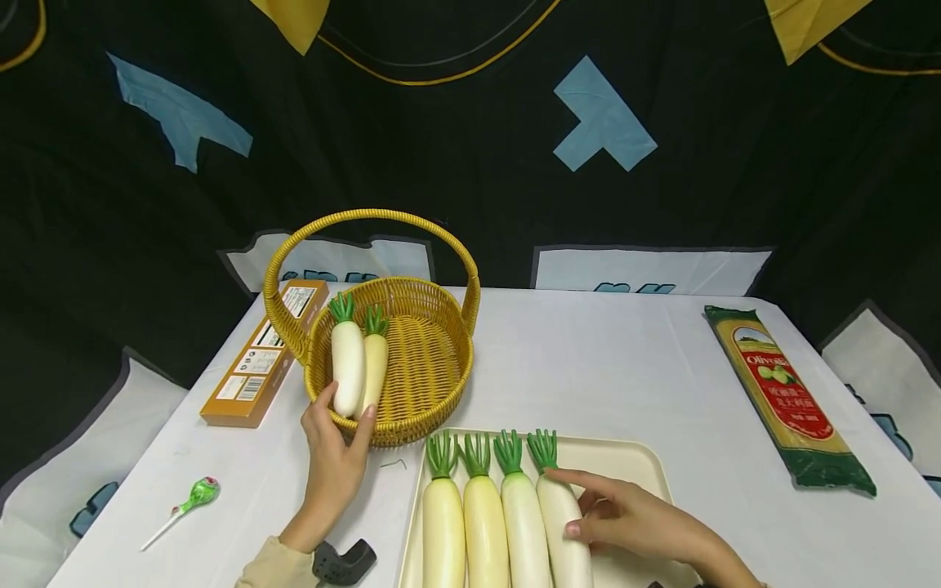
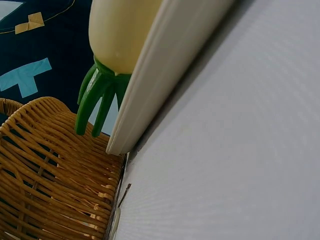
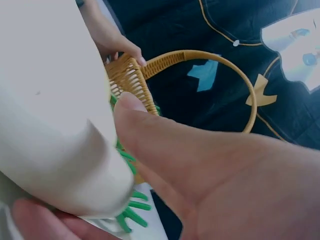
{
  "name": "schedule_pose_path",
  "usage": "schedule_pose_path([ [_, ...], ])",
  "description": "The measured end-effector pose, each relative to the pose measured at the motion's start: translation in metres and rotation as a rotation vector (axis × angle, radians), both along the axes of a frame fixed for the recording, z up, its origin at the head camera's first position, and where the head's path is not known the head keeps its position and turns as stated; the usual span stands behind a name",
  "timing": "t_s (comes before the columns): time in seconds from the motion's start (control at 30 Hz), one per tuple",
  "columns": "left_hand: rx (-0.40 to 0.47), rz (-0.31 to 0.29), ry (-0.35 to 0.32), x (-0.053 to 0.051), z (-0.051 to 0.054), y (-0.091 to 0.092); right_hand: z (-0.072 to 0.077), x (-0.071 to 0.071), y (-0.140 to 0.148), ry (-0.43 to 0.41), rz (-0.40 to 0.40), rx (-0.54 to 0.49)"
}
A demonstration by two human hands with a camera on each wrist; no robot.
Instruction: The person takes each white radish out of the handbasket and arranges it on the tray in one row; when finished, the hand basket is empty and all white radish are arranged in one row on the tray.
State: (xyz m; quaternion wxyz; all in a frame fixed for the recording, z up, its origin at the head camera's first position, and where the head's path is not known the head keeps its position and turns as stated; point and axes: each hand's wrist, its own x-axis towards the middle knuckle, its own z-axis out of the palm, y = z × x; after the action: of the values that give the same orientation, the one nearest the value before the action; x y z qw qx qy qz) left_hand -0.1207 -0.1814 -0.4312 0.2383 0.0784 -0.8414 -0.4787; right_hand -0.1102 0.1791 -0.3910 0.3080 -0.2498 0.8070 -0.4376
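Observation:
A yellow wicker basket [image 1: 434, 412] with a tall handle stands left of centre. Inside, at its left, lean a white radish [image 1: 348, 367] and a narrower cream radish [image 1: 375, 367], green tops upward. My left hand [image 1: 334, 461] grips the near-left rim beside their lower ends; part of its fingers is hidden. On a cream tray [image 1: 617, 457] lie several radishes in a row. My right hand [image 1: 625, 518] holds the rightmost white radish [image 1: 564, 531] between thumb and fingers. In the right wrist view, the thumb [image 3: 150, 125] and fingers lie on either side of this radish [image 3: 60, 115].
Left of the basket lies an orange-brown box [image 1: 265, 359]. A green-wrapped lollipop [image 1: 198, 494] is at the table's left. A pasta packet [image 1: 790, 400] lies at the right. Behind the white table [image 1: 573, 359] hangs a dark patterned cloth [image 1: 470, 155].

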Motion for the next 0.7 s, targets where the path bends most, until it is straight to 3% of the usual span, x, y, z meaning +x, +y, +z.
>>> schedule_pose_path([
  [0.37,-0.001,-0.008,0.003,0.000,0.000,0.000,0.009,0.004,0.006,0.074,0.022,0.043],
  [0.7,-0.006,-0.008,0.007,0.001,0.001,0.000,0.011,0.003,0.012,0.074,0.002,-0.064],
])
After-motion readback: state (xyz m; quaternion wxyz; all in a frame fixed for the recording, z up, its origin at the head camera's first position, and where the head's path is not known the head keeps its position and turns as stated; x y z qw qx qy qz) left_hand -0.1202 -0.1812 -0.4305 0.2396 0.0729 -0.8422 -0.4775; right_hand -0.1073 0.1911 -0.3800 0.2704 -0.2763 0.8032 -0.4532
